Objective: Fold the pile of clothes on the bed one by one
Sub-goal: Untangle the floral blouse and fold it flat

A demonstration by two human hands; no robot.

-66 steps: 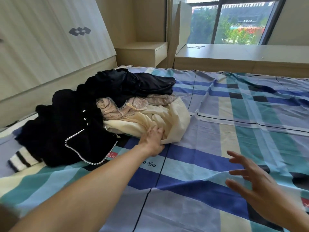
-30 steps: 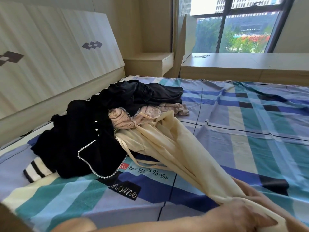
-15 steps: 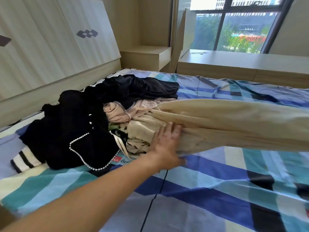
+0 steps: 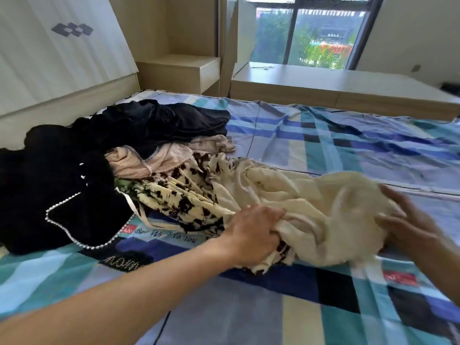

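Observation:
A cream garment (image 4: 311,205) with a black floral-print part (image 4: 184,197) lies bunched on the plaid bed sheet (image 4: 323,135), pulled partly out of the pile. My left hand (image 4: 254,232) grips a fold of it at its near edge. My right hand (image 4: 408,220), blurred, touches the cream cloth's right end with spread fingers. The pile sits to the left: a black garment with a pearl trim (image 4: 62,190), a pink knit piece (image 4: 149,160) and a dark garment (image 4: 169,123) behind it.
A pale wooden headboard (image 4: 62,61) runs along the left. A bedside cabinet (image 4: 179,70) and a low wooden ledge (image 4: 336,85) under the window stand beyond the bed. The sheet's right half carries nothing but wrinkles.
The cream garment, stretched out to the right half a second ago, now lies bunched on the sheet. My left hand has closed on it, my right hand has come into view at its right end.

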